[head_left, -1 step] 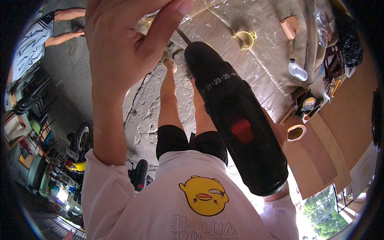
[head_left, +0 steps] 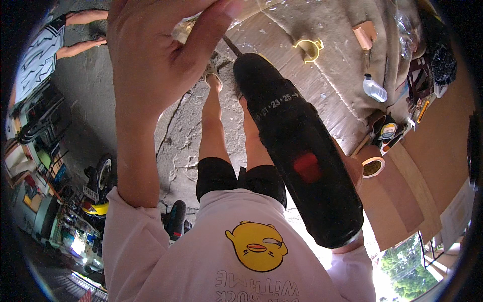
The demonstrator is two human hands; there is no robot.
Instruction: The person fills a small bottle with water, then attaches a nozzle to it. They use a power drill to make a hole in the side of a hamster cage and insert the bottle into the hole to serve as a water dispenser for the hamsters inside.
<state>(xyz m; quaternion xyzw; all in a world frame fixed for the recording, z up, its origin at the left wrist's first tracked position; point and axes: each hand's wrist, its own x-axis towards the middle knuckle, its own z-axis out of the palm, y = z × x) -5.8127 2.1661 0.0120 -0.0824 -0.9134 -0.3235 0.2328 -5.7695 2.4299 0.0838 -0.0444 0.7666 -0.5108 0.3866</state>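
A black power drill (head_left: 307, 166) with a red patch on its body slants across the middle of the view. Its thin bit (head_left: 232, 46) points up and left. My right hand (head_left: 354, 168) is mostly hidden behind the drill and grips it from the right side. My left hand (head_left: 156, 60) is raised at the top, its thumb bent close to the bit. The upper edge cuts off its fingers; they look closed, and whatever they hold cannot be made out.
A cloth-draped surface (head_left: 347, 65) holds a yellow plastic ring (head_left: 318, 45), a clear plastic bottle piece (head_left: 374, 88) and a brown piece (head_left: 365, 35). A tape roll (head_left: 373, 174), a tape measure (head_left: 388, 131) and cardboard (head_left: 387, 206) lie right. Another person (head_left: 37, 65) is far left, above a motorcycle (head_left: 98, 207).
The drill has shifted very slightly down and to the right. My left hand has stayed practically still.
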